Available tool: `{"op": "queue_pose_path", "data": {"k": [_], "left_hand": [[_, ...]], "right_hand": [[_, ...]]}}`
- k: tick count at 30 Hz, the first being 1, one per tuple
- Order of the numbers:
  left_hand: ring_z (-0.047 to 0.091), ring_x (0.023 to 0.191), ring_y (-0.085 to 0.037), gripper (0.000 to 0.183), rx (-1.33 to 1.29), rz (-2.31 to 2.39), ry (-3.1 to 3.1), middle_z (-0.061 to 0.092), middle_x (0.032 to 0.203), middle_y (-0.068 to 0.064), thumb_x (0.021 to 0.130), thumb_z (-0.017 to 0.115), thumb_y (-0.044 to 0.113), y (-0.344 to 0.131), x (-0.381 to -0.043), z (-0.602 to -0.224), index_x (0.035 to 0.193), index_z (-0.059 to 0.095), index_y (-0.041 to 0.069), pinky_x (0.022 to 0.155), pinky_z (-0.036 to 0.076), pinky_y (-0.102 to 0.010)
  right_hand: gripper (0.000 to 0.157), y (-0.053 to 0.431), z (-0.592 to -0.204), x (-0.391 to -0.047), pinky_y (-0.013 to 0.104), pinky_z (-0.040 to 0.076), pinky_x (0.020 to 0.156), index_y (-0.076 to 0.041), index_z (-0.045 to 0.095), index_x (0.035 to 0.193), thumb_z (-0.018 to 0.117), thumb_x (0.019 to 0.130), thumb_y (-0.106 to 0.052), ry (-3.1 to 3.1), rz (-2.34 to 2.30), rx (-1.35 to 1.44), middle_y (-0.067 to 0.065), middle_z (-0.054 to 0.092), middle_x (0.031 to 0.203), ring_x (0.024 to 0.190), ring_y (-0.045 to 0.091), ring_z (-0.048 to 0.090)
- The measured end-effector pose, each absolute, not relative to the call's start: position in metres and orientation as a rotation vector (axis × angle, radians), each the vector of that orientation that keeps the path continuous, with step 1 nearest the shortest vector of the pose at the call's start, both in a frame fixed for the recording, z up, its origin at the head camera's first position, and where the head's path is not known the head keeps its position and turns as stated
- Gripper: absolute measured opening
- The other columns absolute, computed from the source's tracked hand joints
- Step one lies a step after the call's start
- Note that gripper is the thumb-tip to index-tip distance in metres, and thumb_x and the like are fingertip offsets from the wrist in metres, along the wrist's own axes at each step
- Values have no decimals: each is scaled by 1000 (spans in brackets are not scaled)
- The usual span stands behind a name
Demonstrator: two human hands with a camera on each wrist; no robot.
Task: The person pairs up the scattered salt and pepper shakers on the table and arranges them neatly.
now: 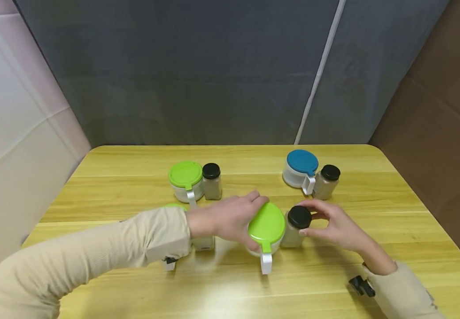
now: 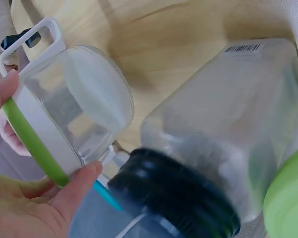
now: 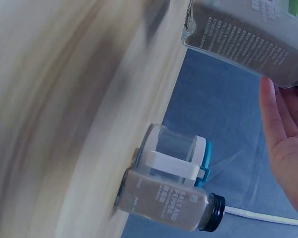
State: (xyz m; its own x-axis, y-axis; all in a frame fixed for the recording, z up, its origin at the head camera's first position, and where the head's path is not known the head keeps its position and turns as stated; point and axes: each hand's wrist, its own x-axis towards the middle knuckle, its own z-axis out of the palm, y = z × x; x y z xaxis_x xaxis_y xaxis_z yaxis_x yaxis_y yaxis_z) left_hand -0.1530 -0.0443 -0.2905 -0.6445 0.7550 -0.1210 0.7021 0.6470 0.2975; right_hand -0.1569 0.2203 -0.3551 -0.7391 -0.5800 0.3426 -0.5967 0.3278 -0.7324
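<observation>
My left hand (image 1: 233, 219) grips a clear seasoning jar with a green lid (image 1: 267, 223) and a white handle. In the left wrist view, the thumb and fingers span that jar's white and green rim (image 2: 39, 144). My right hand (image 1: 339, 228) holds a black-capped shaker bottle (image 1: 292, 236) near its cap, thumb and fingers on either side. The bottle stands right beside the green-lidded jar. Its printed label (image 3: 238, 44) shows in the right wrist view. Another black-capped bottle (image 2: 223, 104) and a green lid (image 2: 290, 198) appear close by in the left wrist view.
At the back left of the wooden table (image 1: 134, 292), a green-lidded jar (image 1: 186, 175) stands beside a black-capped bottle (image 1: 212, 181). A blue-lidded jar (image 1: 302, 161) and a salt-and-pepper bottle (image 1: 325, 182) stand back right. My left forearm partly hides another jar and bottle (image 1: 203, 243).
</observation>
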Motion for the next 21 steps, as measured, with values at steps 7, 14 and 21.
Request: {"op": "queue_pose_path", "data": {"k": [7,14,21], "left_hand": [[48,82,-12,100,1190,332,2656,44,111,-4,55,78,48,-44,-152,-300,131,33,1,74,43,-22],[49,82,-13,101,1137,408,2686,44,111,-6,54,79,47,-45,-153,-307,130,33,-1,73,44,-22],[50,83,-14,102,1089,470,2711,45,111,-6,54,79,47,-46,-155,-313,131,32,0,74,44,-22]], "right_hand": [[49,217,-362,-154,30,47,76,-5,53,115,74,71,-9,-2540,1450,1136,4,56,107,94,17,54],[48,218,-367,-154,28,47,76,-4,53,114,74,71,-7,-2552,1475,1107,5,56,108,94,16,53],[50,218,-370,-153,28,47,77,-3,52,115,74,70,-5,-2574,1505,1067,6,55,109,95,16,53]]}}
